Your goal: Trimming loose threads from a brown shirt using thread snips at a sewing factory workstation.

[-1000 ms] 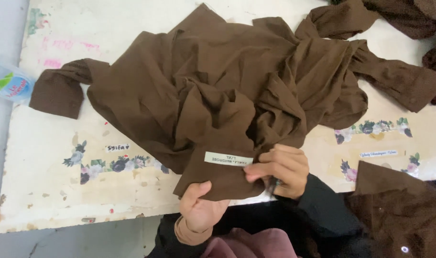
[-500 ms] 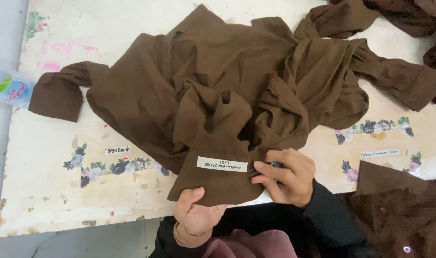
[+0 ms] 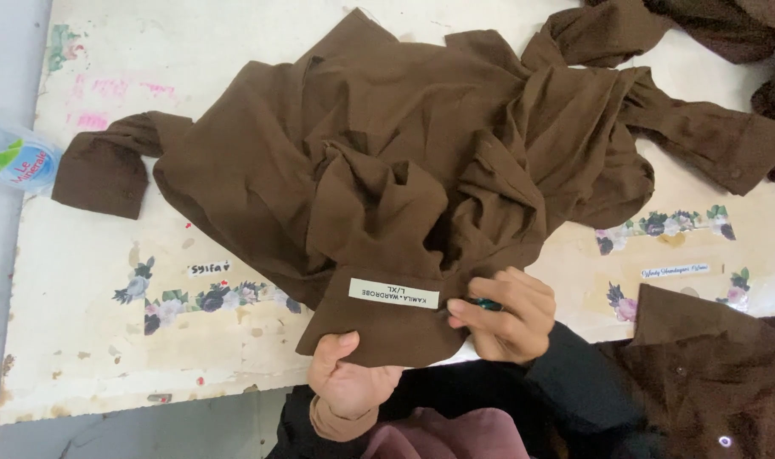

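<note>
Mostly bare, a white worktable (image 3: 107, 331) with worn, chipped paint fills the view; strips of floral stickers run along its near part.

Brown garment (image 3: 421, 161), largest thing on it: crumpled in a heap across the table's middle, one sleeve stretched out flat to the left, another trailing off to the right. Its near flap hangs toward the table's front edge and carries a white sewn-in label (image 3: 393, 293), lying flat, face up.

More brown cloth (image 3: 710, 374) sits at the lower right, with small buttons visible; further brown pieces bunch at the top right corner, well apart from the hands.

Left hand (image 3: 347, 381): under the near edge of the flap, thumb on top of the cloth, fingers hidden beneath. Clamped on the fabric just below the label.

Right hand (image 3: 506, 314): just right of the label, fingers curled together, pinched around a small dark-green tool (image 3: 488, 303) whose tip meets the flap at the label's right end. Kind of tool too small to tell. Dark sleeve covers the wrist.

Plastic water bottle (image 3: 14, 160): lying at the table's far left edge, near the outstretched sleeve cuff but not touching it.
</note>
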